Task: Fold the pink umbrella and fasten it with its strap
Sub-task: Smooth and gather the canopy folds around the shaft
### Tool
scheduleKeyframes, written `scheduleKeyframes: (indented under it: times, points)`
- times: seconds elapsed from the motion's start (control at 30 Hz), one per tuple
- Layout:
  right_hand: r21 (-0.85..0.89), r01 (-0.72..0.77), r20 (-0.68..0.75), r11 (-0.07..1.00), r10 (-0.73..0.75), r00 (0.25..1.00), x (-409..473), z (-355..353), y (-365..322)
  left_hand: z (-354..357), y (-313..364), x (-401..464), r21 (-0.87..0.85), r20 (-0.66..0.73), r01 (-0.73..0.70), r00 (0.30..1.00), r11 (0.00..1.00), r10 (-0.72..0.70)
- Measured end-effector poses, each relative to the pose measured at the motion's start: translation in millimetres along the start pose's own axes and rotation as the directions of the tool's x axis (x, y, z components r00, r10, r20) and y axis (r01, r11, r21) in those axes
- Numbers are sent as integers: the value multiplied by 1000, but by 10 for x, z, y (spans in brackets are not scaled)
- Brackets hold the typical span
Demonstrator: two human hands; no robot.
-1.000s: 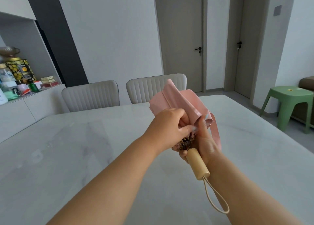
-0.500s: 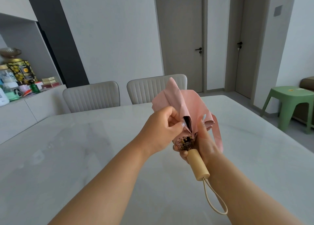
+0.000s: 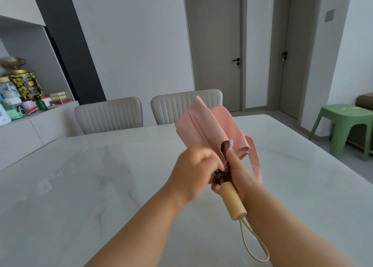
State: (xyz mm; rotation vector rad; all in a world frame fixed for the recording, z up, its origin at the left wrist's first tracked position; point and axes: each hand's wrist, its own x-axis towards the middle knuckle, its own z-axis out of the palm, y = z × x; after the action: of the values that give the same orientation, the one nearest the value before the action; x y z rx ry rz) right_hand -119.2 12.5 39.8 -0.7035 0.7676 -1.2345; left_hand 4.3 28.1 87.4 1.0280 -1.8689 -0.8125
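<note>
The person is holding the collapsed pink fabric umbrella [image 3: 210, 129] in the air above the white marble-patterned table [image 3: 80, 186], canopy pointing away and the pale wooden cylindrical handle [image 3: 232, 200] pointing back toward the camera. The right hand [image 3: 240, 176] is gripping the umbrella where the canopy is meeting the handle, thumb pressing a pleat flat. The left hand [image 3: 197, 168] is closing on the fabric edge near the rib ends, though motion blur is smearing it, so it is probably pinching a panel rather than resting there. The step in hand is judged to be pleating the canopy; panels are standing out loosely. Next, the folds are needing wrapping around the shaft, then the long pink strap [image 3: 255, 159], hanging loose beside the right hand, is needing pulling round. The strap's fastener and the right fingers are sitting hidden behind the umbrella.
</note>
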Motion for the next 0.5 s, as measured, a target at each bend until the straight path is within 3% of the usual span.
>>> scheduleKeyframes:
  times: [0.13,0.2,0.27,0.4,0.5]
  points:
    - [-95,-15,-53,995,10,999,-33,29,7,-301,120,433,-99,-301,112,944,989,-137]
    - [-116,-22,-63,993,15,998,-63,46,2,-422,262,661,2,-282,132,951,991,-126]
    - [-166,-12,-61,986,2,998,-68,61,10,-449,389,824,218,-171,153,978,964,-116]
    - [-195,35,-51,980,-45,998,-61,65,7,-366,506,954,604,-115,173,985,778,-130]
    - [-164,81,-51,983,-90,995,-54,36,-16,-388,425,910,532,-191,183,977,827,-93]
